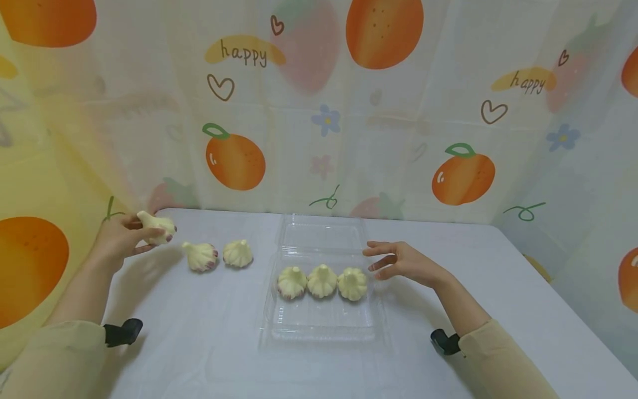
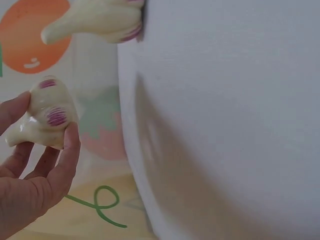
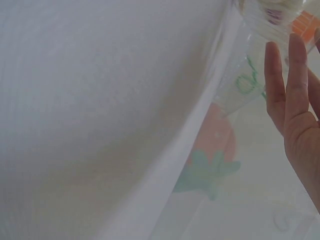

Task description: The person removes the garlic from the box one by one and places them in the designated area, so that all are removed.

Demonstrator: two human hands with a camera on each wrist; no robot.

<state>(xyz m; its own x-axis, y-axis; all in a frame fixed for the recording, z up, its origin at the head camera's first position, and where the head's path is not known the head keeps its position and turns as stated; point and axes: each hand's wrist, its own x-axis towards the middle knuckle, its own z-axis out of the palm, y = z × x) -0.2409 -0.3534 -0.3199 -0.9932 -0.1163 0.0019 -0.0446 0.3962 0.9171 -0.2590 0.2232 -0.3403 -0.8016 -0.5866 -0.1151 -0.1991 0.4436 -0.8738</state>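
Observation:
At the far left of the table my left hand (image 1: 117, 235) holds a garlic bulb (image 1: 158, 228) between thumb and fingers, raised off the cloth. The left wrist view shows this garlic bulb (image 2: 50, 112) with purple streaks, the fingers around its sides. Two more bulbs lie just right of it, one with purple marks (image 1: 200, 257) and a paler one (image 1: 237, 254). Three bulbs (image 1: 322, 281) stand in a row across an open clear plastic box (image 1: 324, 335). My right hand (image 1: 406, 261) hovers at the box's right side, fingers loosely extended and holding nothing.
A white cloth covers the table (image 1: 199, 343). The box's clear lid (image 1: 323, 233) lies folded back toward the far edge. Behind the table hangs a curtain (image 1: 374, 149) printed with fruit, and it also runs along both sides.

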